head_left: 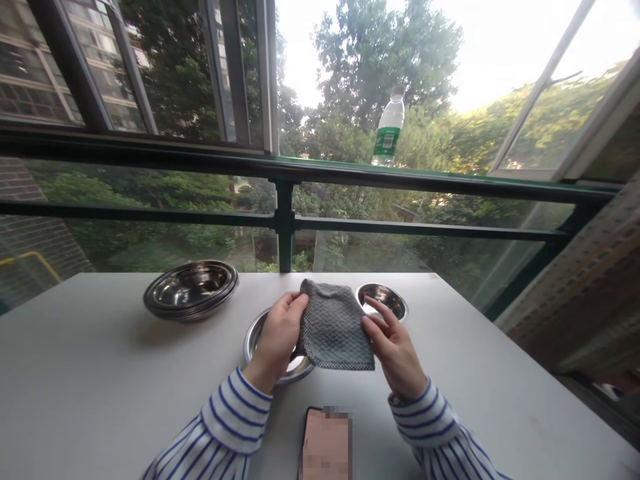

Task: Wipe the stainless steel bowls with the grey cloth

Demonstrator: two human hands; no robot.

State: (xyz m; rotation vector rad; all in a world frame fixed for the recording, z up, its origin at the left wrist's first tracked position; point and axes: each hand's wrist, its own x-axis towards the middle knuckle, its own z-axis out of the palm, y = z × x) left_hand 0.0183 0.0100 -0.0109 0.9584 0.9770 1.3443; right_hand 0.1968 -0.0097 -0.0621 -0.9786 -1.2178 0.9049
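Observation:
A grey textured cleaning cloth [336,327] hangs between my two hands above the white table. My left hand [277,337] pinches its left edge near the upper corner, thumb on the front. At the cloth's right edge, my right hand [393,343] grips with the thumb and bent fingers, its index finger raised and pointing outward. Below my left hand and partly behind the cloth sits a shiny steel bowl [251,343]. Just past my right hand stands a smaller steel bowl [395,300], its near side partly covered by my fingers.
Stacked steel bowls [193,290] stand at the back left of the white table [125,400]. A phone [326,443] lies at the near edge, its screen pixelated. Behind the table runs a dark green railing [200,157], with a green-labelled plastic bottle [388,137] on the ledge.

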